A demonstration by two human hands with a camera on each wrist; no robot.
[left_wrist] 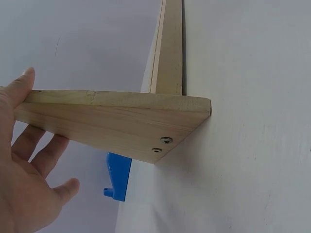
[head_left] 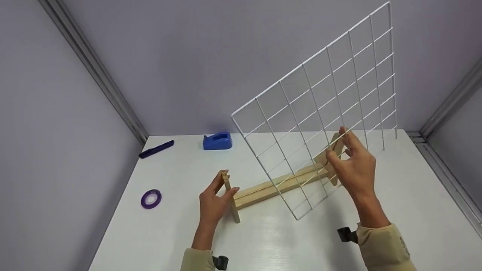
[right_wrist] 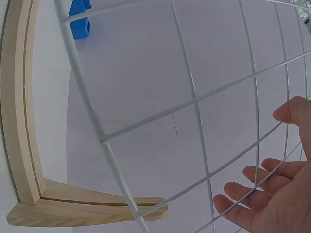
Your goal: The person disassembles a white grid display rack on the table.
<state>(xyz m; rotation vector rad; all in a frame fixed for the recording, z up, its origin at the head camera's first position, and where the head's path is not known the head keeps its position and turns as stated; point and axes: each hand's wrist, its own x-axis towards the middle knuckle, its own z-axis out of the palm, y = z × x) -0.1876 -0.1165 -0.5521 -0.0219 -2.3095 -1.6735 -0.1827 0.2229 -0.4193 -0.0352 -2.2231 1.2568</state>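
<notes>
A light wooden stand lies on the white table: a grooved bar (head_left: pixel 278 188) joins a left end board (head_left: pixel 232 203) and a right end board (head_left: pixel 333 178). My left hand (head_left: pixel 212 203) holds the left end board near its top, thumb on the inner face; two screw heads (left_wrist: pixel 166 140) show low on its outer face. A white wire grid panel (head_left: pixel 301 64) is held tilted above the bar by my right hand (head_left: pixel 356 169), with thumb and fingers about its wires. Its lower edge overlaps the right end board in the right wrist view.
At the table's back edge stands a blue tape dispenser (head_left: pixel 218 141). Left of it lies a dark blue pen-shaped tool (head_left: pixel 156 149), and nearer me a purple tape roll (head_left: pixel 145 199). Grey walls (head_left: pixel 180 67) enclose the back and sides.
</notes>
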